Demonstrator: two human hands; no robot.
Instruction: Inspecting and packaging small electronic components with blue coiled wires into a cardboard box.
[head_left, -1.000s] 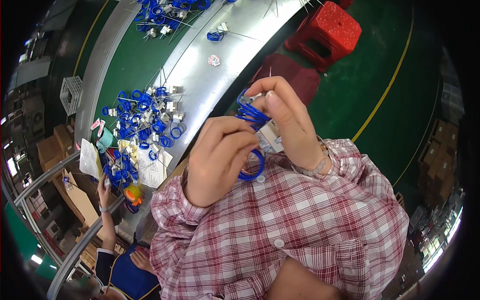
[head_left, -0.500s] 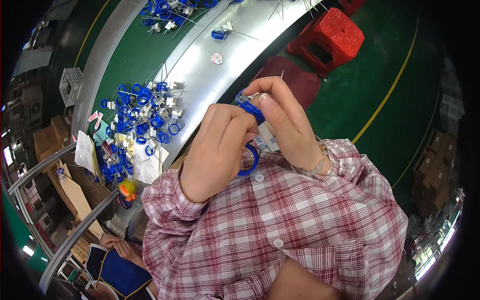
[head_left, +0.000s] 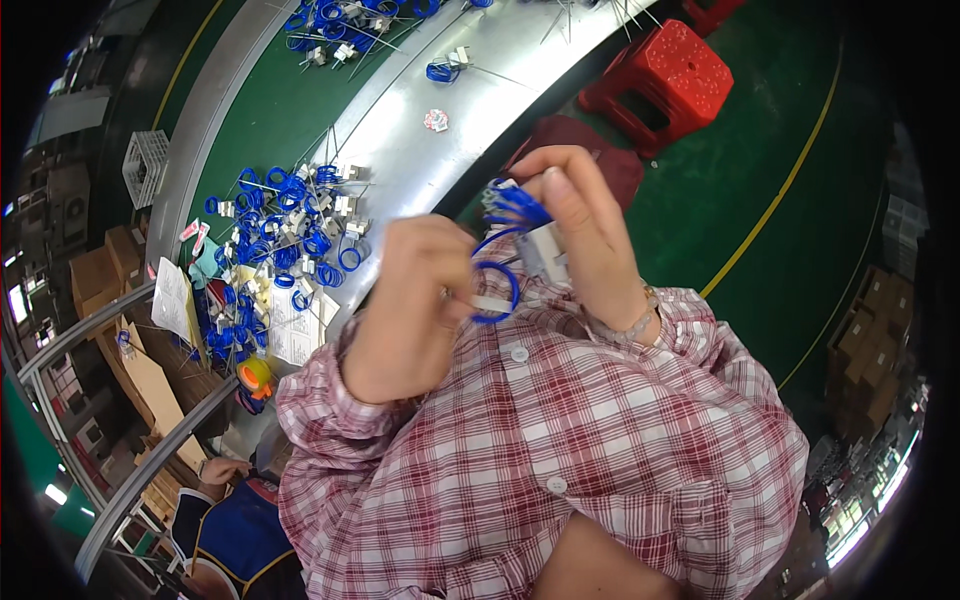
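Observation:
My right hand (head_left: 592,240) pinches a blue coil of thin cable (head_left: 515,207) between thumb and fingers, with a white block (head_left: 545,252) against the palm. A loop of the same blue cable (head_left: 515,290) hangs between my hands. My left hand (head_left: 415,305), somewhat blurred, is closed on this loop's near side, where a white strip (head_left: 490,303) shows at the fingertips. Whether the strip is fixed to the cable I cannot tell. Both hands are held in front of my chest, off the table.
To the left, a heap of blue coils with white blocks and thin rods (head_left: 285,225) lies on the metal-edged table (head_left: 400,150). One single coil (head_left: 442,70) lies farther off. Papers (head_left: 295,330) and an orange tape roll (head_left: 254,375) are near. A red stool (head_left: 665,80) stands right.
My left hand has drawn away from the right hand, leftward and slightly down, pulling the blue loop out between them. The white strip has come into view. My right hand keeps its hold.

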